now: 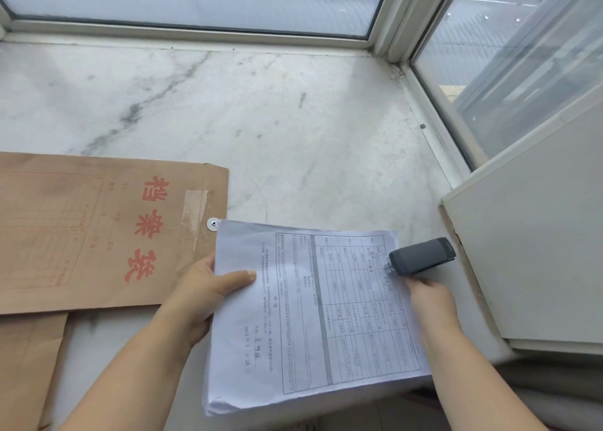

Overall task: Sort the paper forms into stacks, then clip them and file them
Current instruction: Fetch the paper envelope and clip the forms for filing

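Marble windowsill (293, 120), corner of a window. Left hand (208, 292) grips the left edge of a thick stack of printed forms (313, 316), thumb flat on the top sheet, stack held over the sill's near edge. Right hand (430, 297) at the stack's right edge, fingers hidden beneath; grip unclear. Grey stapler (421, 256) at the stack's top right corner. Brown file envelope (98, 231) lies flat to the left, another (29, 365) below it.

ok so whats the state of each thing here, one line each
stack of paper forms: gripped at both sides
left hand: grips stack's left edge
right hand: holds stack's right edge
stapler: at stack's corner
brown file envelope: flat, flap closed
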A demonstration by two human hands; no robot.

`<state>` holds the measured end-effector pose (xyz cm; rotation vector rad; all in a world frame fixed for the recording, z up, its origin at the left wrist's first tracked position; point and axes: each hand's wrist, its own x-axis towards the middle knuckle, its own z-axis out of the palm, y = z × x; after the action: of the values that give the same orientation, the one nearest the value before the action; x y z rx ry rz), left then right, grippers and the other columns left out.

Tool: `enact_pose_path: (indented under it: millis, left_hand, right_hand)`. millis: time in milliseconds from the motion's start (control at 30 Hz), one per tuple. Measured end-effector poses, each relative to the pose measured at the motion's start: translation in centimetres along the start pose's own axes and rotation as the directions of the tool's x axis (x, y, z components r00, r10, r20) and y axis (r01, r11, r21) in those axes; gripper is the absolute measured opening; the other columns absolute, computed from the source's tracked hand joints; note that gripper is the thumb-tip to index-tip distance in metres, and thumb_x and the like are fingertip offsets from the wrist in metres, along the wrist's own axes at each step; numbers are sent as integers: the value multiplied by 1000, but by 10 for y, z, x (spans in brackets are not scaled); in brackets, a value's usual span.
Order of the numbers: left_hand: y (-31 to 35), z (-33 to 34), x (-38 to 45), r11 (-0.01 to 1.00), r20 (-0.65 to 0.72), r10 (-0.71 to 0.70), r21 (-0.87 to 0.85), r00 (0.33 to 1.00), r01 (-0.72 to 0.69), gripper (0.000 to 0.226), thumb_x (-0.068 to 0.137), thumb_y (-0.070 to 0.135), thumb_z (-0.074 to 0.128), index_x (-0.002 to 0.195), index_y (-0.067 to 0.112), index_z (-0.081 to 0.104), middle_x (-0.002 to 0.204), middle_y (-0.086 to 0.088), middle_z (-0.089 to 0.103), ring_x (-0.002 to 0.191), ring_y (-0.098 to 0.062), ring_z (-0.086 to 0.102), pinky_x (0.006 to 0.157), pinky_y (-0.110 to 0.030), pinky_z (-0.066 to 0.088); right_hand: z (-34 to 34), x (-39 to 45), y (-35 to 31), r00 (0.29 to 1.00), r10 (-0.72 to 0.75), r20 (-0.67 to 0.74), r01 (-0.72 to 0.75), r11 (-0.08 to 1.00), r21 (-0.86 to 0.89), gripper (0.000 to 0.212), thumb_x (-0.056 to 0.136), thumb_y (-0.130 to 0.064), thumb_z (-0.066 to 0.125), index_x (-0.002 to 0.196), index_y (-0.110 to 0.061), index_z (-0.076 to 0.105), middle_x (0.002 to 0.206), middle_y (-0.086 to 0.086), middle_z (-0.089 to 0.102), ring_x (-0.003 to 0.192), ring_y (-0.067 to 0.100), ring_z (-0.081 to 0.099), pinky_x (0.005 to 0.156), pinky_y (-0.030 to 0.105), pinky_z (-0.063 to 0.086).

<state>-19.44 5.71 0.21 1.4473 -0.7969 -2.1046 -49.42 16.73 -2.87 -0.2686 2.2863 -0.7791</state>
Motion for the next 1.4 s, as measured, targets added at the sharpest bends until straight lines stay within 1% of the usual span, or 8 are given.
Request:
enact_pose_path:
  millis: [200, 433, 600, 867, 1067, 1200, 1300, 1400]
  left_hand:
    - [15, 8, 19, 997, 12, -16, 76, 1000, 15, 29, 84, -6, 63, 110, 7, 65, 97, -14, 74, 84, -33, 72, 71, -42, 59]
    - [-13, -1, -14, 1000, -48, -1, -8, 999, 0, 47, 60, 9, 71, 107, 8, 65, 96, -14, 74, 81, -33, 72, 61, -37, 59]
    - [-39, -6, -35, 995, -84, 3, -104, 996, -12, 34, 76, -8, 69, 107, 5, 64, 96, -17, 73, 79, -35, 71, 65, -39, 58]
    - [-44, -6, -35, 987, -65, 27, -157, 998, -37, 46, 61, 0, 74, 106, 5, 65, 97, -19, 73, 78, -35, 71, 58, -37, 58]
    - [-41, -1, -29, 985, -55, 45, -167, 997, -54, 45, 61, 0, 74, 105, 6, 66, 95, -18, 73, 74, -33, 71, 55, -35, 57]
    - [-35, 0, -24, 984, -44, 37, -171, 998, -44, 49, 58, 8, 71, 107, 6, 66, 98, -19, 72, 80, -37, 71, 63, -39, 58]
    - [-34, 0, -23, 984, -44, 28, -172, 999, -35, 51, 58, 8, 71, 109, 5, 65, 99, -20, 72, 83, -39, 70, 67, -41, 58]
    - [-36, 0, -23, 986, -49, 33, -162, 998, -41, 48, 62, 1, 73, 109, 4, 64, 99, -20, 72, 82, -39, 70, 67, -41, 57]
  right_hand:
    - [-2, 0, -4, 999, 27, -36, -27, 1000, -8, 40, 86, -41, 60, 85, -1, 63, 101, 25, 66, 103, 45, 60, 93, 56, 48]
    - [0, -8, -9, 998, -57, 12, 58, 994, -90, 44, 88, -45, 63, 86, -1, 66, 94, 20, 68, 97, 39, 61, 92, 50, 49]
    - [-3, -11, -7, 995, -82, 53, 88, 990, -110, 45, 88, -48, 62, 84, -3, 68, 89, 15, 70, 94, 34, 63, 90, 46, 50]
    - [-9, -23, -8, 968, -246, 42, 249, 939, -239, 32, 92, -39, 61, 78, -11, 66, 77, 2, 69, 81, 24, 63, 66, 32, 45]
    - [-37, -45, -36, 720, -652, -238, 614, 758, -220, 12, 86, -32, 53, 76, -27, 58, 72, -8, 62, 68, 10, 55, 59, 13, 38]
    - [-41, -31, -96, 702, -673, 231, 706, 699, -109, 17, 96, -17, 51, 86, -21, 64, 85, -6, 71, 90, 2, 61, 83, 16, 42]
    - [-26, -9, -128, 697, -343, 630, 621, 727, -292, 37, 104, -29, 35, 88, -12, 63, 85, -3, 76, 97, 15, 62, 93, 31, 41]
    - [-11, 11, -131, 725, -47, 687, 579, 583, -571, 55, 101, -54, 25, 84, -17, 62, 81, -6, 76, 92, 12, 61, 100, 36, 38]
